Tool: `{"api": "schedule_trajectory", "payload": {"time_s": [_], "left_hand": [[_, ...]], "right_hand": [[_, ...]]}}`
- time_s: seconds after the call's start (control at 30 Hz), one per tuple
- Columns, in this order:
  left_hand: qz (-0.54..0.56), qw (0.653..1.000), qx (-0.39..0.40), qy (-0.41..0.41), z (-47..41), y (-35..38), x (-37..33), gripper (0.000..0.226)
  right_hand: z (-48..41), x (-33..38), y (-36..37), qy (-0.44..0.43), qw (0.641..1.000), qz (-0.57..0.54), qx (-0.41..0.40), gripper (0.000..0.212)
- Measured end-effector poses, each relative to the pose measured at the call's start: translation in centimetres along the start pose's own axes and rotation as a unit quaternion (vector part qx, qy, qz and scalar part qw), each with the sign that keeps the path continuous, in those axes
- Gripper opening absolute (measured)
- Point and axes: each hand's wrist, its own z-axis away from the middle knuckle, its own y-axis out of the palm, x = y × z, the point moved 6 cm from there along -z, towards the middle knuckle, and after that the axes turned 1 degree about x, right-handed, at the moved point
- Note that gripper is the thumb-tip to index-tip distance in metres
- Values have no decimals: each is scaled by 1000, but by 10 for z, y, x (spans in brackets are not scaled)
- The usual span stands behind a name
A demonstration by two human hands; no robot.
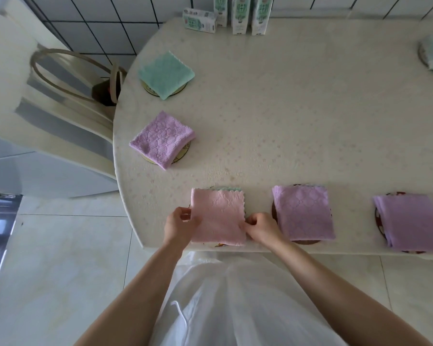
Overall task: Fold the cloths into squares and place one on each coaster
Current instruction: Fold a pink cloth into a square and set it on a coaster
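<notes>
Hands pinching pink cloth (pixel 219 216), left hand (pixel 179 224) and right hand (pixel 261 228) at opposite edges, grip narrow

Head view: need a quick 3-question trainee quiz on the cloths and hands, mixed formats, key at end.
1. True or false: only one hand holds the pink cloth.
2. Which colour is the cloth lying nearest the cartons? A purple, B green, C pink.
3. Fill in: ___ purple cloths lie on the table.
Key: 1 false, the left hand and right hand each pinch a side edge. 2 B, the green cloth. 3 three.
</notes>
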Motion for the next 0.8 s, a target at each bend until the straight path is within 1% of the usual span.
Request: {"api": "schedule_trajectory", "payload": {"time_s": [0.07, 0.13, 0.2, 0.27, 0.37, 0.47, 0.67, 0.8], "left_hand": [[-10, 1000, -16, -11, -3, -4, 4, 15], [-13, 999, -21, -26, -6, -8, 7, 16], [-18, 999, -20, -38, -9, -12, 9, 19], [-27, 999, -18, -40, -11, -18, 7, 21], [-19, 999, -19, -38, -19, -29, 1, 23], [14, 998, -36, -40, -31, -45, -11, 24], [103, 993, -46, -46, -71, -79, -40, 26], [211, 972, -33, -96, -100, -101, -50, 28]], "right_hand": [[-1, 3, 0, -8, 1000, 30, -2, 37], [-2, 5, -1, -7, 998, 69, 9, 39], [-4, 7, -3, -3, 991, 128, 26, 35], [-7, 12, -11, -10, 982, 189, 26, 29], [-14, 29, -32, -30, 974, 221, -30, 15], [-22, 57, -53, -53, 975, 205, -74, 18], [-56, 123, -54, -102, 985, 123, -69, 15], [-78, 172, -42, -114, 987, 88, -77, 19]]}}
